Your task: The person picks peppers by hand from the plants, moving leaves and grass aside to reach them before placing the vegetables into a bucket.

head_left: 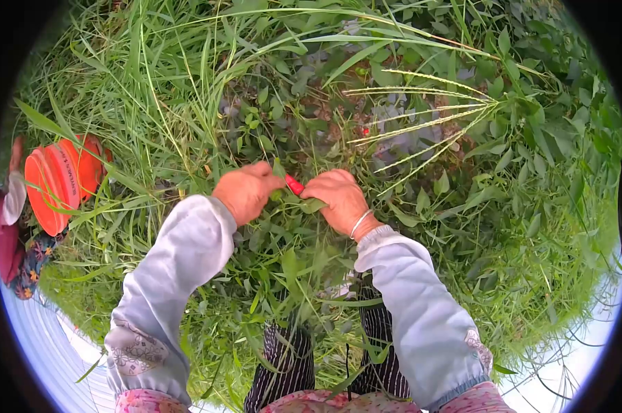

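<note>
A red chili pepper shows between my two hands, low among green leaves. My right hand is closed, with thumb and fingers on the pepper's right end. On the other side, my left hand is closed with its fingertips at the leaves and stem beside the pepper; what they pinch is hidden. A green leaf hangs just under my right fingers.
An orange bucket with lettering stands at the left, next to another person's sleeve. Tall grass and leafy plants surround my hands. Long grass seed heads reach in from the right. Dark plastic sheeting shows between plants.
</note>
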Tool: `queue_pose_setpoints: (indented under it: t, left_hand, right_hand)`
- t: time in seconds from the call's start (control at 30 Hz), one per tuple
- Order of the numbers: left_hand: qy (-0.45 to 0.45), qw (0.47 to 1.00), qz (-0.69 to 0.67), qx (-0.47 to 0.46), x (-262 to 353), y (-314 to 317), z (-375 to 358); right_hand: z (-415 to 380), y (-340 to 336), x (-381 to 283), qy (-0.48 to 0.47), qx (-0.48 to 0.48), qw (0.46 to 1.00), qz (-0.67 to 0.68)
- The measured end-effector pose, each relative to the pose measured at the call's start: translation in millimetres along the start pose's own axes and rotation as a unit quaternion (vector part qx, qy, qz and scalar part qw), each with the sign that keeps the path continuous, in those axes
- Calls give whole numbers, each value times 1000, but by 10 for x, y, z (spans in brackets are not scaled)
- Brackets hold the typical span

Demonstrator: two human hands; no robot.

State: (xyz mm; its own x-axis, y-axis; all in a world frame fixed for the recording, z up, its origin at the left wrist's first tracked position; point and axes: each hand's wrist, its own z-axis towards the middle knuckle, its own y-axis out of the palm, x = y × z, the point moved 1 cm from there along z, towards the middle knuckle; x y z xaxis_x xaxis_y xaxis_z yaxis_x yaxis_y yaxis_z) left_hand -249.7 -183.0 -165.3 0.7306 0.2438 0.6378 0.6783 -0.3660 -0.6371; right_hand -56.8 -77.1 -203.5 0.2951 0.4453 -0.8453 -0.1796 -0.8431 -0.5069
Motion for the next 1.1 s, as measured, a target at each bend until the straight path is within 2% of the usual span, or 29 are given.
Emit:
queue_pose_setpoints:
  t: [0.1,0.2,0.33,0.47,0.5,0.6,0.63,0.83,0.93,0.97,1.07,1.1]
  left_hand:
    - [-28,994,75,-80,153,220,-22]
    - [-65,980,168,-80,210,413,-92]
    - [-80,992,99,-7,392,402,-306]
    - [-98,989,113,14,573,260,-593]
    - [-80,988,128,24,624,156,-615]
    - [-84,994,68,34,774,33,-703]
    - [-74,995,71,8,810,6,-727]
    - [-120,989,-83,-4,688,27,-780]
    - [-211,945,-240,70,571,33,-900]
    - [-222,913,-330,95,518,18,-906]
    - [-278,837,-430,195,409,-100,-798]
    - [-287,868,-354,198,414,-156,-705]
  right_hand:
    - [-26,-2,14,1,0,1000,8]
    - [-22,9,14,-2,7,1000,9]
    - [-43,-7,12,-10,20,1000,4]
    - [-78,78,87,-28,49,998,-2]
    - [-81,84,89,-30,47,998,-3]
    - [-102,78,88,-29,43,999,-1]
    - [-100,76,87,-28,42,999,1]
    - [-127,11,52,-19,-11,1000,-1]
    - [-158,-15,21,-8,-18,1000,4]
    - [-163,-13,23,-11,-20,1000,4]
    - [-193,-11,31,-10,-30,999,7]
    - [-188,-2,31,-5,-35,999,12]
